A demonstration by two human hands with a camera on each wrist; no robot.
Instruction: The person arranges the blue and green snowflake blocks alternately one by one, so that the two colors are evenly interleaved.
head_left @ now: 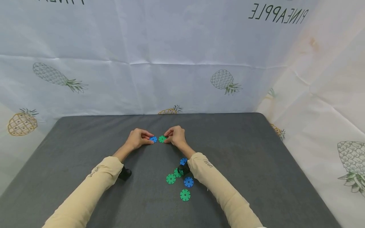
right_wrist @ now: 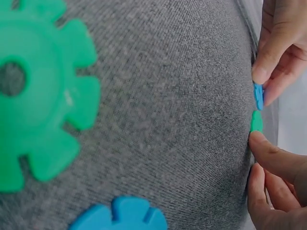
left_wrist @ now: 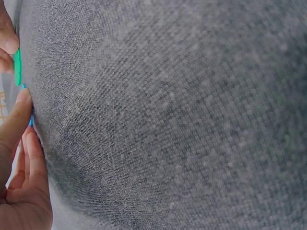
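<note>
My left hand (head_left: 137,138) pinches a blue notched plastic disc (head_left: 154,139) between thumb and fingers. Just to its right, a green notched disc (head_left: 162,139) is pinched by my right hand (head_left: 176,136). A small gap separates the two discs in the head view. From the right wrist, the blue disc (right_wrist: 258,96) and green disc (right_wrist: 256,121) appear nearly edge-on, close together. The left wrist view likewise has the green disc (left_wrist: 17,67) above the blue one (left_wrist: 31,117), which the left fingers partly cover.
Several loose discs lie near my right forearm, among them a green disc (head_left: 185,195), a blue disc (head_left: 188,182) and another green disc (head_left: 170,179). The right wrist camera (head_left: 183,168) hides part of some. Dark grey cloth (head_left: 85,152) covers the table; a pineapple-print curtain (head_left: 171,85) hangs behind.
</note>
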